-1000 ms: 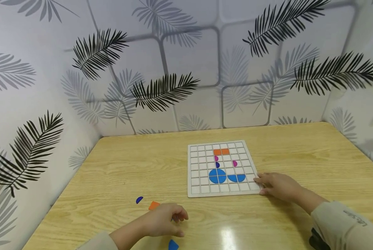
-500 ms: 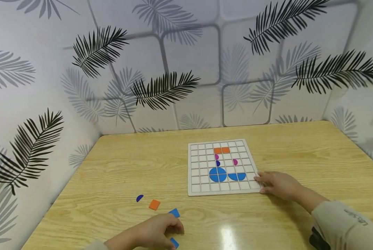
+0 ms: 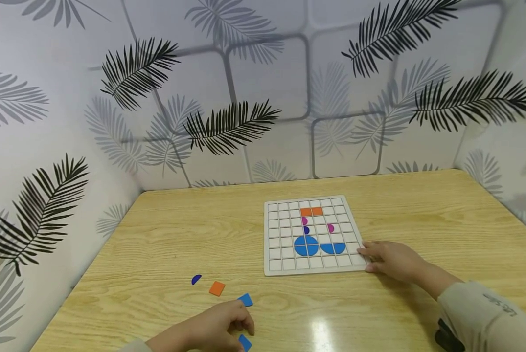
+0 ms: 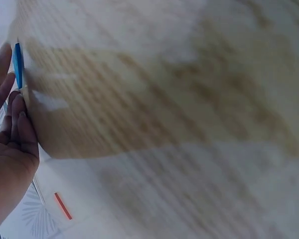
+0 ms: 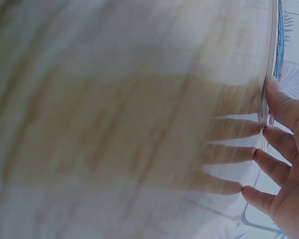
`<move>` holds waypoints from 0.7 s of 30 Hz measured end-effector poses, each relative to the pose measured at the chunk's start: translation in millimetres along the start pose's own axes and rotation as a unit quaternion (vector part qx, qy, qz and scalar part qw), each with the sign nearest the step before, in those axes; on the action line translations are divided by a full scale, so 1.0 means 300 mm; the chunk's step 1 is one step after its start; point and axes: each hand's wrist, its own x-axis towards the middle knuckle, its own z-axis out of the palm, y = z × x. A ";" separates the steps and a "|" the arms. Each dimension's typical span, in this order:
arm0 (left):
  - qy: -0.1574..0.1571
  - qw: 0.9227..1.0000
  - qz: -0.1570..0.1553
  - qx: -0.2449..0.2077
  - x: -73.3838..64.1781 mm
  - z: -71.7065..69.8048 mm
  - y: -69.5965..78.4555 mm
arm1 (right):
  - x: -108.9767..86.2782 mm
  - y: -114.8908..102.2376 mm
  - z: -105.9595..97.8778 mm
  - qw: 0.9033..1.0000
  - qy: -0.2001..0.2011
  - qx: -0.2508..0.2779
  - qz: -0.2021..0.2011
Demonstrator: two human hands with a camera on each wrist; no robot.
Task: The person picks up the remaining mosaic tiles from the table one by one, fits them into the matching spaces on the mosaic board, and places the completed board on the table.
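My left hand [image 3: 220,325] is low over the table's near side, fingers bent down. Its thumb and fingertips are right at a blue piece [image 3: 245,341], seen nearly edge-on as a blue sliver [image 4: 18,65] in the left wrist view. Just beyond the knuckles lies another blue piece [image 3: 246,299], with an orange square [image 3: 217,288] and a dark blue half-circle [image 3: 196,279] further left. My right hand [image 3: 395,261] rests at the lower right corner of a white grid board [image 3: 285,264], fingers fairly straight, touching its edge. In the right wrist view, spread fingertips [image 5: 246,189] touch the table.
On the board sit two orange squares [image 3: 311,211], a blue circle of quarter pieces [image 3: 306,246], a blue half-circle [image 3: 333,248], two magenta half-circles [image 3: 331,228] and a dark blue one [image 3: 306,230]. A leaf-patterned wall [image 3: 267,142] stands behind the wooden table [image 3: 192,230].
My left hand has moved left and toward the near edge, uncovering the orange square and a blue piece, and now reaches the nearer blue piece. My right hand has stayed at the board.
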 end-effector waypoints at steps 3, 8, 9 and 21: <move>0.001 1.000 0.016 0.004 -0.003 0.002 -0.007 | 0.003 0.002 0.001 1.000 0.000 -0.003 0.001; 0.013 0.999 0.043 0.009 -0.006 0.007 -0.009 | 0.005 0.004 0.002 1.000 0.001 -0.004 0.001; 0.014 0.999 0.044 0.008 -0.006 0.008 -0.010 | 0.005 0.003 0.002 1.000 0.002 -0.003 0.001; 0.005 1.000 0.003 -0.020 -0.010 0.010 -0.009 | 0.006 0.010 0.015 1.000 0.002 0.004 0.006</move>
